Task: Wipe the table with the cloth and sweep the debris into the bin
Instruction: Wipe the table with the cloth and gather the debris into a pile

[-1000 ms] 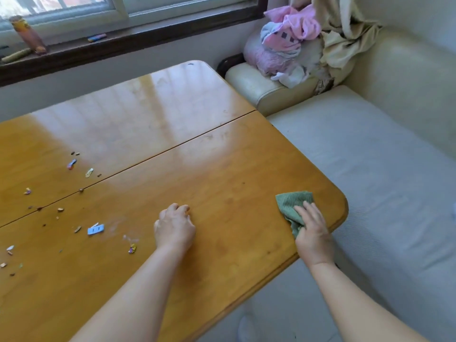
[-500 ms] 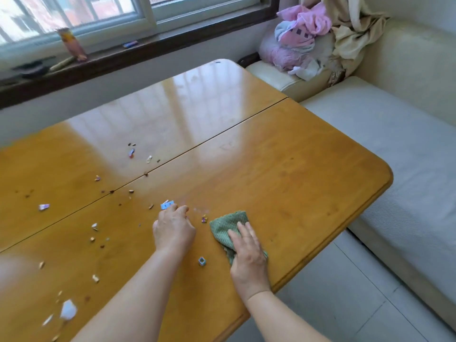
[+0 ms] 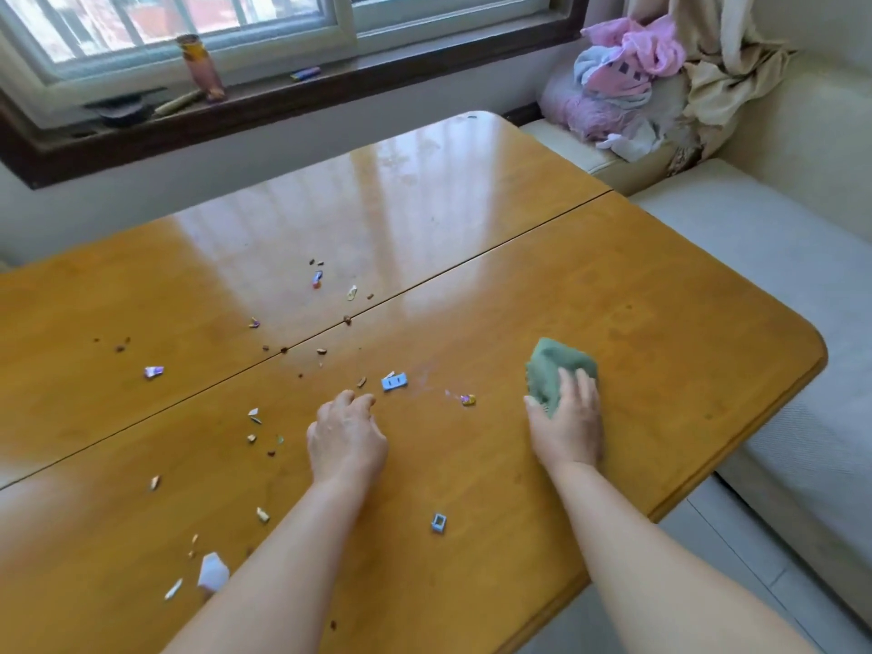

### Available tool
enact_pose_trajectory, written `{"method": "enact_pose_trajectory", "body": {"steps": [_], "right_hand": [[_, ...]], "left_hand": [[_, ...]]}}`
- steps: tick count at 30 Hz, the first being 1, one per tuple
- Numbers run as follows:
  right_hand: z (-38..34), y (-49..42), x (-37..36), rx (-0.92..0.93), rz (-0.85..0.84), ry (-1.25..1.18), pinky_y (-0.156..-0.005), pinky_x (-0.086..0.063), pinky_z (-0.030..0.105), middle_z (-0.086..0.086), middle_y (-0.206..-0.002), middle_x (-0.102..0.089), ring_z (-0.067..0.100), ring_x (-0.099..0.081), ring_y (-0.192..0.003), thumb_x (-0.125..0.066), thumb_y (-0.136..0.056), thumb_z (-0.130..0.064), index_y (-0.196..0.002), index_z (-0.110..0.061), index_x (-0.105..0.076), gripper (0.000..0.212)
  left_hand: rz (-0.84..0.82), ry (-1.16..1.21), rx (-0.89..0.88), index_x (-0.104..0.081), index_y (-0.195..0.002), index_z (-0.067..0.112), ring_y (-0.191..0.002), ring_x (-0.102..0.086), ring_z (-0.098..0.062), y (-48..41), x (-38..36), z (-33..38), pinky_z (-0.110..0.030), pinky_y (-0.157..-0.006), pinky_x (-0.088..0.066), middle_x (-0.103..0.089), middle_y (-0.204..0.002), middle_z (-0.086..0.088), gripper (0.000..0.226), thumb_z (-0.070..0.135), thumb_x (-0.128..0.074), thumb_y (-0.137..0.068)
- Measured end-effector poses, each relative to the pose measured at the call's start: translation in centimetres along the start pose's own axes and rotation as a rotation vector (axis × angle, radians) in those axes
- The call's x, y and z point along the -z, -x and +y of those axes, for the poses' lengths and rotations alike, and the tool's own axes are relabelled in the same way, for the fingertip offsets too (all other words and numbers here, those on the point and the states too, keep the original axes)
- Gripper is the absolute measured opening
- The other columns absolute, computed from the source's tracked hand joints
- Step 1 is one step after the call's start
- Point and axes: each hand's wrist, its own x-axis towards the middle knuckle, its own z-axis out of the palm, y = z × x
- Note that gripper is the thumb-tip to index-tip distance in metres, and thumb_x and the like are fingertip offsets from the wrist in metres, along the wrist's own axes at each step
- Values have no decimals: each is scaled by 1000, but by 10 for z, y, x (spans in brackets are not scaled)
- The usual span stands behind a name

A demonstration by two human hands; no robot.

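Two bare hands lay on the wooden counter (image 3: 613,295). The right hand (image 3: 566,427) was pressed flat, palm down, with the fingers stretched forward over a crumpled green cloth (image 3: 554,368). Most of the cloth showed beyond the fingertips, and its near part was hidden under the palm. The left hand (image 3: 347,439) rested beside it, well apart, with the fingers curled loosely down to the wood; it held nothing that I could see.

Between the two hands, a little beyond them, was a small coloured scrap (image 3: 467,399). Just past the fingers of the left hand lay a light blue piece (image 3: 394,382) with a brown crumb near it. Nearer than the hands, between the two forearms, lay a small blue square frame (image 3: 439,522). To the left of the left hand many small crumbs and paper bits (image 3: 255,415) were scattered, and a white torn paper (image 3: 212,571) lay next to the left forearm. Beyond the hands, more bits (image 3: 317,279) lay close to the seam that crossed the counter.

To the right of the right hand, past the counter's edge, stood a pale sofa (image 3: 778,257) with a heap of clothes (image 3: 627,73) in its far corner.
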Motion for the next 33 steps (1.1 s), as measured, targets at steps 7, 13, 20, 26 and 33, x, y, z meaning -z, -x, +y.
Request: {"method": "enact_pose_trajectory", "body": {"steps": [7,13,20,26,33], "right_hand": [[-67,65,-84,411,-317,-63,-117,-14,28,5,-146,-38,18,-25,-139,-44,-74,5,-129,-15,-47,58],[-84,20,-50,339,-205,-404,-102,-27,12,14,-128,-56,22,-50,-121,-43,-64,17,-114,-7,-61,58],[-44,-15,-46,317,-202,67,-116,-17,33,11,-148,-34,23,-23,-140,-44,-78,5,-133,-10,-43,57],[-84,36,-88,561,-530,-70,-113,-21,27,9,-141,-45,20,-34,-135,-43,-72,7,-125,-12,-52,57],[-35,-67,-5,241,-89,-151,-112,-24,27,17,-138,-47,27,-39,-132,-43,-68,17,-123,-4,-53,60]], "left_hand": [[56,-5,73,-55,-128,22,-129,-39,-25,-14,12,-23,-40,-105,-35,-47,-140,-3,36,19,-46,-93],[100,11,111,-57,-126,21,-129,-38,-26,-24,20,-21,-39,-104,-33,-47,-141,-3,35,17,-46,-93],[65,23,128,-53,-130,23,-131,-36,-24,-26,12,-7,-37,-106,-32,-45,-142,-1,37,20,-43,-95],[86,-9,159,-55,-128,23,-128,-39,-25,-27,11,-4,-39,-104,-34,-48,-140,-1,36,20,-43,-94],[82,1,129,-53,-130,23,-130,-37,-24,-34,10,23,-39,-106,-32,-45,-142,-1,37,20,-42,-95]]}}
